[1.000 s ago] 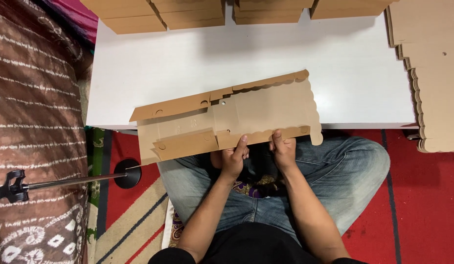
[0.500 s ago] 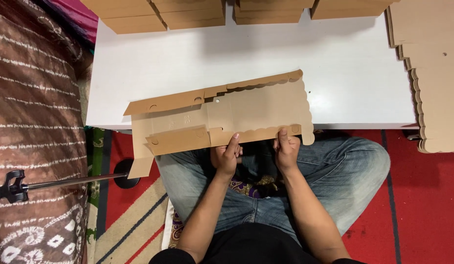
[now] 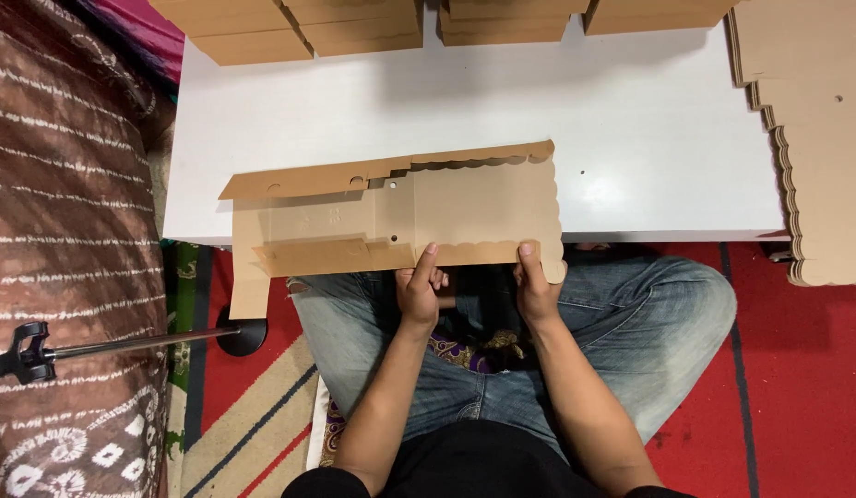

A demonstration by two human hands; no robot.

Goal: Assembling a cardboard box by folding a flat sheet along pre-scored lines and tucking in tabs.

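A flat brown cardboard box blank (image 3: 446, 207) with scalloped edges lies over the near edge of the white table (image 3: 631, 120). Its long side flaps are folded inward. My left hand (image 3: 417, 290) grips the near edge of the blank near its middle, thumb on top. My right hand (image 3: 531, 284) grips the same edge close to the right scalloped end. Both hands hold the blank above my crossed legs in blue jeans (image 3: 649, 314).
Several folded brown boxes (image 3: 363, 23) stand in a row along the table's far edge. A stack of flat scalloped cardboard blanks (image 3: 815, 138) lies at the right. A patterned brown cushion (image 3: 68, 231) and a black stand (image 3: 124, 341) are at the left, on red carpet.
The blank has shifted to the left and turned flatter, square to the table edge. My hands have spread apart along its near edge.
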